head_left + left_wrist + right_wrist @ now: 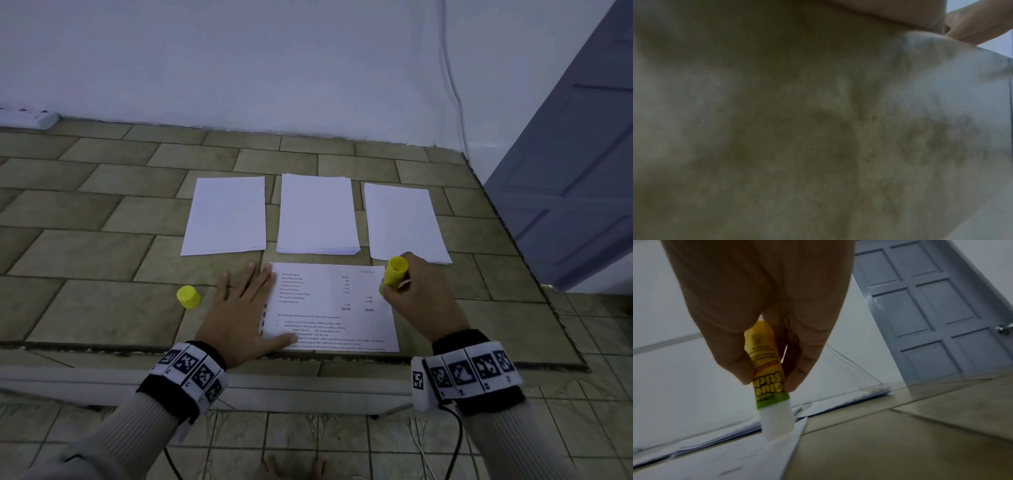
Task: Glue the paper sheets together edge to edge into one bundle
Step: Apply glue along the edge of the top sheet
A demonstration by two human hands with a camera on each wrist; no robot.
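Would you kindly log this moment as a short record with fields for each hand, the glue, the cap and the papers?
left hand: flat, fingers spread, pressing the left edge of the printed sheet
right hand: grips the glue stick, tip down at the sheet's far right corner
cap: off, on the tiled floor left of the left hand
blank stacks: three beyond the sheet, left, middle, right
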